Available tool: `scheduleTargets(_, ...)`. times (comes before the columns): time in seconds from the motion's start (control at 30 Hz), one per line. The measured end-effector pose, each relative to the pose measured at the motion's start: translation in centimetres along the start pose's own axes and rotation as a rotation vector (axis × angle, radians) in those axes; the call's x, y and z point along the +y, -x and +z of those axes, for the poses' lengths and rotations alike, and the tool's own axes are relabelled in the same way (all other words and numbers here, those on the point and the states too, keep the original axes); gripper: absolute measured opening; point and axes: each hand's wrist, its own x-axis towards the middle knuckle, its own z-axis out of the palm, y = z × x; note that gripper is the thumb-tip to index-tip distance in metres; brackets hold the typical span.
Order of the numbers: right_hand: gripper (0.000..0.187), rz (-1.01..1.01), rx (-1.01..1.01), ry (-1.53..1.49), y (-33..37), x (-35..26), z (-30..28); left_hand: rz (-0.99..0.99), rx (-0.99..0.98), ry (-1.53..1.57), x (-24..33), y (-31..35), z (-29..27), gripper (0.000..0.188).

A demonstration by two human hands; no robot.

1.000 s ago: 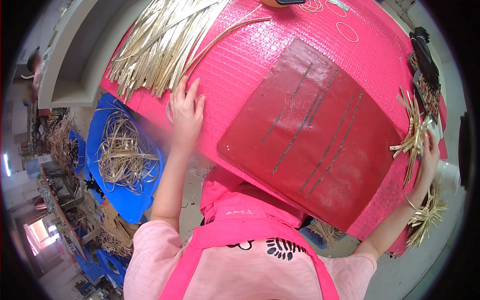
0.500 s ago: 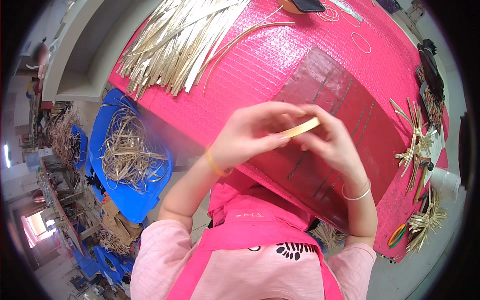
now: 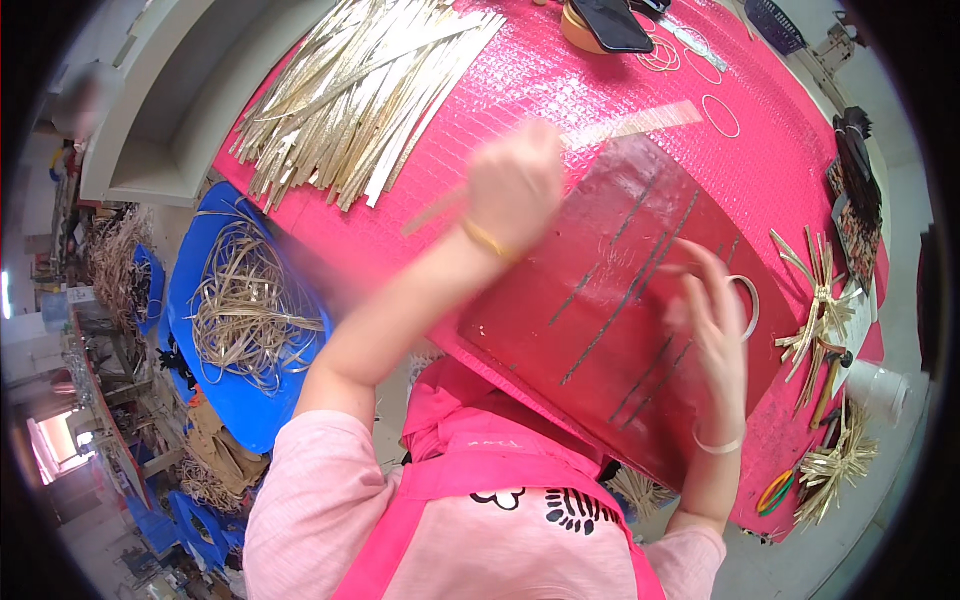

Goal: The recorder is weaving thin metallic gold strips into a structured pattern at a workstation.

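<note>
A closed fist, my left hand (image 3: 515, 185), blurred by motion, is above the pink table covering (image 3: 510, 110). From both sides of the fist juts a long flat strip (image 3: 650, 120), pale and smeared. Over the dark red board (image 3: 530, 320) with dark lines hovers my right hand (image 3: 712, 325), fingers apart and nothing seen between them. Against its outer side a pale ring (image 3: 752, 300) shows; whether they touch I cannot tell.
Gold strips (image 3: 340, 110) lie heaped at the far left. A blue bin (image 3: 270, 415) holds tangled strips. At the back are a phone (image 3: 612, 25) and rubber bands (image 3: 720, 115). Tied strip bundles (image 3: 822, 310), a hammer (image 3: 828, 385) and a white spool (image 3: 878, 390) sit right.
My hands, together around a short yellowish band before, are now apart. The left has moved up and away with a strip; the right has moved down and right, its fingers spread.
</note>
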Motion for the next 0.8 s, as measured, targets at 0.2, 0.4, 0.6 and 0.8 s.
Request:
scheduleTargets(0.2,0.022,0.037,-0.201,-0.495,-6.7,2.5,3.7,0.133,-0.128,0.576,0.6,-1.3,-2.0,0.017)
scheduleTargets(0.4,0.023,0.139,-0.407,-0.282,-5.0,3.4,1.4,-0.292,-0.067,-0.558,-20.7,-9.5,2.7,0.016)
scheduleTargets(0.6,0.022,0.051,-0.214,-0.366,-4.2,3.2,1.6,-0.384,-0.338,-0.367,-18.4,-9.9,1.0,0.016)
scheduleTargets(0.8,0.019,0.034,-0.12,-0.46,-3.5,2.7,1.7,-0.206,-0.378,-0.06,-12.5,-10.0,-3.8,0.02)
